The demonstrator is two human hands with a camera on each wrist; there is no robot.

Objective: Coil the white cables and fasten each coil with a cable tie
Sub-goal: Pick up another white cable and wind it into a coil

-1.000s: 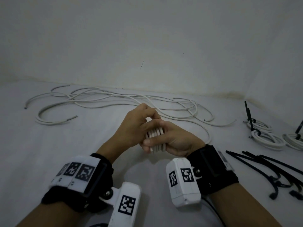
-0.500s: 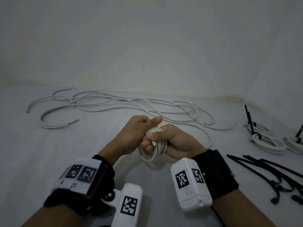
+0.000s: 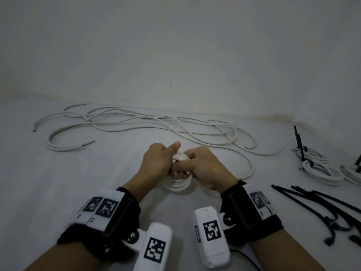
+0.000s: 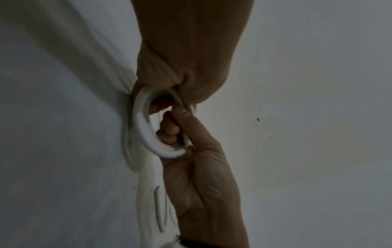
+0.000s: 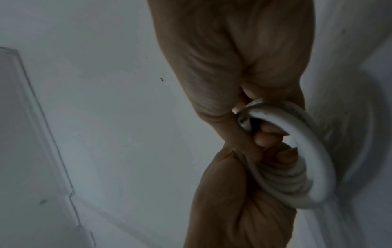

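Centre of white surface (image 3: pixel 48 192), close to body: small white coil (image 3: pixel 178 183) gripped between both hands, lower loops hanging just above or touching the surface, cannot tell which. Left hand (image 3: pixel 156 165) curled round coil's left side, thumb raised over top. Right hand (image 3: pixel 203 169) curled round right side, fingers hooked through the loop per left wrist view (image 4: pixel 169 130). Cut cable end (image 4: pixel 188 145) poking out by right palm, not tucked. No tie on this coil yet.

Step in hand, by judgement: squaring up loops before tying. Best done by keeping one hand clamped across all turns, tucking the free end in line with the bundle, freeing only the other hand for a tie. Stiff cable, likely to spring open if both grips loosen at once. Threading a tie through the middle then cinching over the stray end probably holds best.

Around: loose white cables (image 3: pixel 136 122) sprawled across far side of surface, several cut ends showing, one strand curving near right hand. Black cable ties (image 3: pixel 322 204) in a heap to the right, well apart from the hands, a reach needed. Two finished coils (image 3: pixel 320 169) at far right edge, black ties standing up from them. Wrist cameras with printed markers on both forearms.

In the way: nothing between hands and ties; overlapping ties may lift together. Trailing strand by right hand could snag.
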